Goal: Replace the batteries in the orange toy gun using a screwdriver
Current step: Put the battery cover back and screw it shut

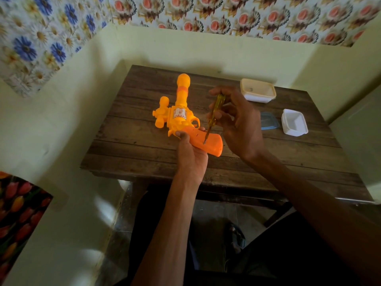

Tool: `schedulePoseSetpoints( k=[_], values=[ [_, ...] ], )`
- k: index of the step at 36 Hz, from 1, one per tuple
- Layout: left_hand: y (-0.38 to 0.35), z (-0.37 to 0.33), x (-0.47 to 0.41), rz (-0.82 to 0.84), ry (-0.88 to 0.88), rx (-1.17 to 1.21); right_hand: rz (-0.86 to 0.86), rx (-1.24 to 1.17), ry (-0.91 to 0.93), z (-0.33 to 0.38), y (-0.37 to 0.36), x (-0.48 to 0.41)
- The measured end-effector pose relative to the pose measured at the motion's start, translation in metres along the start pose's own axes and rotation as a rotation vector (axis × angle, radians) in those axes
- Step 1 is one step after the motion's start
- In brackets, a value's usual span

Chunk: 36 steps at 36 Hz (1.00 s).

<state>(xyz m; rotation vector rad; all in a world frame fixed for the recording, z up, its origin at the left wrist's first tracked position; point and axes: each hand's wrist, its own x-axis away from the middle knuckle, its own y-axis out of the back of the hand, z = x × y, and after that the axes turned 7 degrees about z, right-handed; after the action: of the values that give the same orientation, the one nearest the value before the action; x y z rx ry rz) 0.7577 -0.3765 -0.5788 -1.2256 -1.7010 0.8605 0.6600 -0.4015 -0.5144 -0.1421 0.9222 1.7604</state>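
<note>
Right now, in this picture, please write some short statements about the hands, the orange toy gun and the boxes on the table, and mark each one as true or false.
1. The left hand holds the orange plastic toy gun by its grip. True.
2. The right hand holds a red hammer. False: it holds a screwdriver with a yellow see-through handle.
3. The screwdriver's tip is on the side of the gun's grip. True.
4. The open white square plastic container sits at the left of the gun. False: it sits at the right, on the dark wooden table.
5. The white rectangular box with a pale yellow rim is stacked on the gun. False: it stands apart, at the table's far right.
</note>
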Motion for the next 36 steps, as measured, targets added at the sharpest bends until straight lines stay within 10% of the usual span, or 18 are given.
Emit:
schedulePoseSetpoints(
  k=[36],
  values=[
    [0.004, -0.002, -0.003, -0.069, 0.026, 0.023, 0.192, 0.135, 0.066, -0.001, 0.014, -0.005]
  ],
)
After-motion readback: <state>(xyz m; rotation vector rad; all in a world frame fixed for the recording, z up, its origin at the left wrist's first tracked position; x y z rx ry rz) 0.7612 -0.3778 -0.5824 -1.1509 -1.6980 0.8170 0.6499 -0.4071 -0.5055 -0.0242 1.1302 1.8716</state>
